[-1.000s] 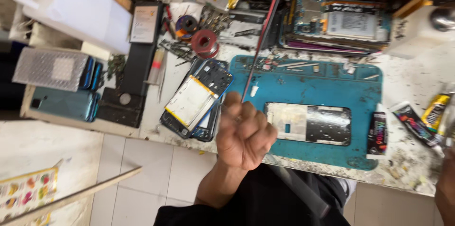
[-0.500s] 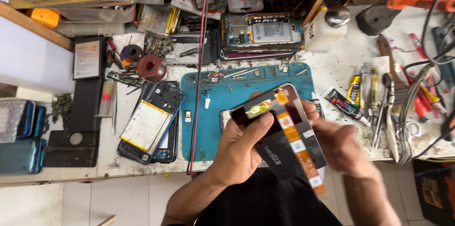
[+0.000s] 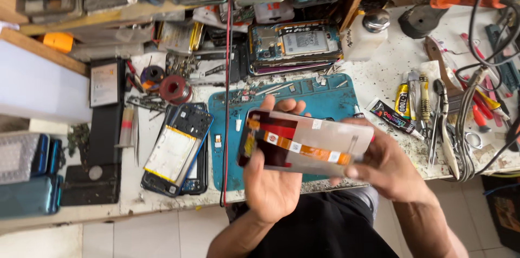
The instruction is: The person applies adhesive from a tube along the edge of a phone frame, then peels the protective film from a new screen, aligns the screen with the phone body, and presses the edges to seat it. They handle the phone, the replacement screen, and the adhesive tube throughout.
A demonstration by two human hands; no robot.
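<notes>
Centrally, both hands are holding a flat phone display panel (image 3: 306, 142) above the front edge of the teal work mat (image 3: 330, 101). The left hand (image 3: 273, 182) is gripping the panel's left end from beneath, fingertips curling over its upper edge; the right hand (image 3: 384, 166) is clasping the right end, thumb pressing against the lower edge. An orange-and-white flex strip (image 3: 295, 147) is running across the panel's dark and pale face. To the left, an opened phone with a white battery (image 3: 176, 152) is lying on the speckled bench (image 3: 379, 74), beside a red cable (image 3: 226, 101). Glue tubes (image 3: 394, 114) and hand tools (image 3: 439, 112) are lying to the right.
</notes>
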